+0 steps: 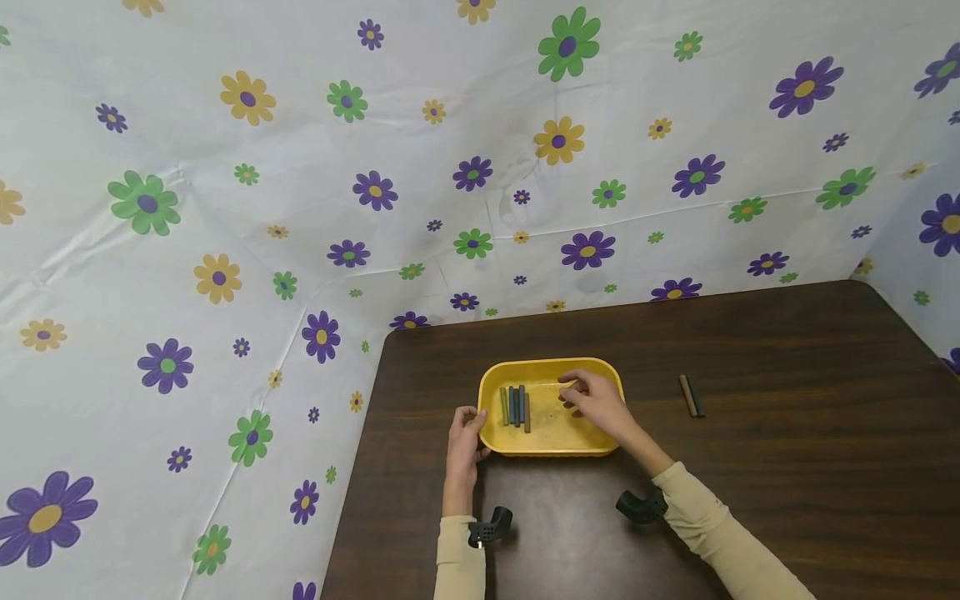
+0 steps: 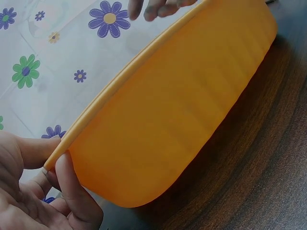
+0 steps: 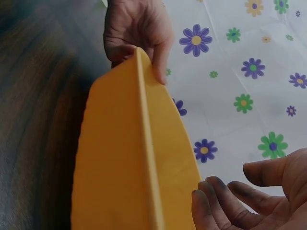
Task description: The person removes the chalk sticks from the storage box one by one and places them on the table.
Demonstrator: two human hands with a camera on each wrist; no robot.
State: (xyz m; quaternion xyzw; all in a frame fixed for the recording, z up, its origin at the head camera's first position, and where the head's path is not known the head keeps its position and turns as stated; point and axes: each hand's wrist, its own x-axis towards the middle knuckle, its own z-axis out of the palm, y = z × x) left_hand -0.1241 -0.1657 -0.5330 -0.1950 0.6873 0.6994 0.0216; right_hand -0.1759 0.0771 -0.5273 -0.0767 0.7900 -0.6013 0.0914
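Observation:
A yellow plastic tray (image 1: 555,442) rests on the table. My left hand (image 1: 462,442) grips its left end; in the left wrist view the thumb and fingers pinch the tray's rim (image 2: 103,98). Several short coloured sticks, like chalk pastels, lie side by side in the tray's left half, among them an olive stick (image 1: 505,407) and a brown stick (image 1: 527,413). Over the right half hovers my right hand (image 1: 597,402). Its fingers (image 3: 242,189) are loosely bent and smudged dark at the tips, with nothing between them in the right wrist view.
To the right of the tray, a brown stick (image 1: 687,395) and a dark stick (image 1: 696,397) lie together on the dark wooden table (image 1: 810,417). A white cloth with printed flowers (image 1: 420,150) hangs behind the table and along its left side.

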